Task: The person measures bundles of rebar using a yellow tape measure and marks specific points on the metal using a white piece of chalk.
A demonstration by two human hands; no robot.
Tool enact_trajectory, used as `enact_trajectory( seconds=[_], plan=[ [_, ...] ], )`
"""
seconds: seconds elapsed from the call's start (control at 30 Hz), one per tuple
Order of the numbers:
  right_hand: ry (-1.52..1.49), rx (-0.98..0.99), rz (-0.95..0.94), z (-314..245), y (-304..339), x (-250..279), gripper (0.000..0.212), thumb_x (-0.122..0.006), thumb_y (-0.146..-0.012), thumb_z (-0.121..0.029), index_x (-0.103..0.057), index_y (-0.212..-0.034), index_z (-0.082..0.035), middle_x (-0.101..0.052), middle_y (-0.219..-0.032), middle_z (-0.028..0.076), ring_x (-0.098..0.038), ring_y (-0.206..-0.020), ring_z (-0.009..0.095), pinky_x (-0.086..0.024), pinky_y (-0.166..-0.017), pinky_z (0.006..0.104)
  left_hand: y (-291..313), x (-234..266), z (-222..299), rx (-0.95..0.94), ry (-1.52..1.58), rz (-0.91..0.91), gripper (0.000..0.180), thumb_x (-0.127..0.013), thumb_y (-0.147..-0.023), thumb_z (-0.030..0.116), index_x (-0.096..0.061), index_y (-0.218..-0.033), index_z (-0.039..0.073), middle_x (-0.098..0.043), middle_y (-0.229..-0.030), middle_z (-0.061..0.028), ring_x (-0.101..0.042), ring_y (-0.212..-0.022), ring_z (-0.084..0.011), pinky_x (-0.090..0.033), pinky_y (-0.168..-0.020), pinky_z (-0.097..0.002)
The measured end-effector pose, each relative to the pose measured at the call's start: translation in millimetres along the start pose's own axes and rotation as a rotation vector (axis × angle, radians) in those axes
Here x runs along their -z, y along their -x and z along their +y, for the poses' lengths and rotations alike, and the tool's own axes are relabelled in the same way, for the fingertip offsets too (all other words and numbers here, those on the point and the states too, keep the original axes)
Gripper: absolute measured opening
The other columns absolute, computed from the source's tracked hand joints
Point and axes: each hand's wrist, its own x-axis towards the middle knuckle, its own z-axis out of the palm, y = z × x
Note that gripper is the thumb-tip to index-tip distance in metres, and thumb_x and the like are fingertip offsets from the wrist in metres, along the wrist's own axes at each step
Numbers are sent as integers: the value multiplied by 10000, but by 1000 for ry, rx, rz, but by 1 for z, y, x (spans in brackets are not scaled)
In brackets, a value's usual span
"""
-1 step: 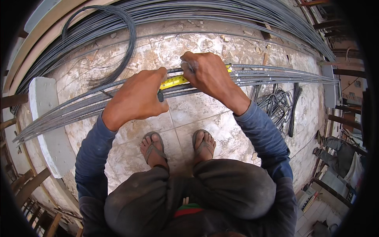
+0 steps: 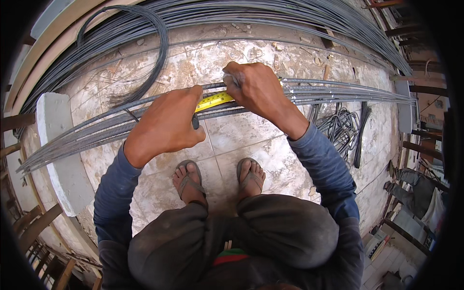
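A bundle of steel rebars (image 2: 333, 92) runs left to right in front of me, with white marks on some bars to the right of my hands. My left hand (image 2: 166, 121) is closed around a tape measure (image 2: 195, 121), and only part of its dark case shows. Its yellow blade (image 2: 214, 100) lies out along the bars towards my right hand (image 2: 261, 89). That hand rests over the bundle with its fingers curled in a pinch. Something greyish shows by the thumb, too blurred to name. The blade's far end is mostly hidden by this hand.
Concrete blocks (image 2: 72, 164) support the bundle at the left, with another support (image 2: 403, 104) at the right. Long steel rods (image 2: 241, 14) and a coil of thin wire (image 2: 162, 43) lie beyond. Bent steel pieces (image 2: 338, 125) sit on the tiled floor (image 2: 251, 133), near my sandalled feet.
Both hands have shifted very slightly. The bit of yellow blade that showed to the right of my right hand is now almost covered.
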Motion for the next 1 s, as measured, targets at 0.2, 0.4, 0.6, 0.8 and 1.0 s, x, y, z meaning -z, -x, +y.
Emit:
enact_trajectory(
  seconds=[0.2, 0.4, 0.6, 0.8, 1.0],
  plan=[
    [-13, 29, 5, 19, -8, 3, 161, -651, -867, -162, -679, -900, -7, -635, -625, 195, -628, -543, 356, -505, -568, 435, 75, 20, -14, 86, -94, 125, 473, -749, -658, 103, -579, -1079, -34, -653, -901, -230, -641, -793, -421, -517, -752, -439],
    [-74, 42, 37, -3, -15, -1, 143, -665, -763, -132, -651, -716, 3, -632, -642, 245, -657, -645, 441, -544, -649, 490, 126, 30, -42, 286, 248, 165, 410, -768, -615, 83, -616, -983, -16, -610, -812, -137, -558, -684, -245, -490, -707, -316],
    [-194, -191, 190, 10, -13, 15, 306, -678, -814, -232, -724, -973, 25, -659, -668, 194, -671, -622, 377, -542, -617, 441, 104, 27, -36, 185, 258, 131, 438, -764, -609, 52, -610, -1012, -22, -606, -822, -146, -601, -729, -233, -504, -756, -310],
    [-492, -290, 586, 23, 11, 7, 271, -719, -900, -226, -739, -1074, -19, -628, -634, 34, -578, -557, 102, -457, -532, 270, 107, 25, -45, 314, 280, 547, 388, -725, -675, 13, -593, -1040, -8, -642, -851, -97, -619, -772, -176, -514, -776, -318],
    [-244, -117, 310, -10, 27, -14, 238, -702, -889, -148, -694, -1093, -24, -669, -699, 187, -666, -594, 345, -515, -557, 405, 9, -15, -60, 201, -300, 970, 386, -764, -736, 92, -584, -1070, 22, -651, -1003, -158, -671, -825, -341, -533, -742, -416]
  ],
)
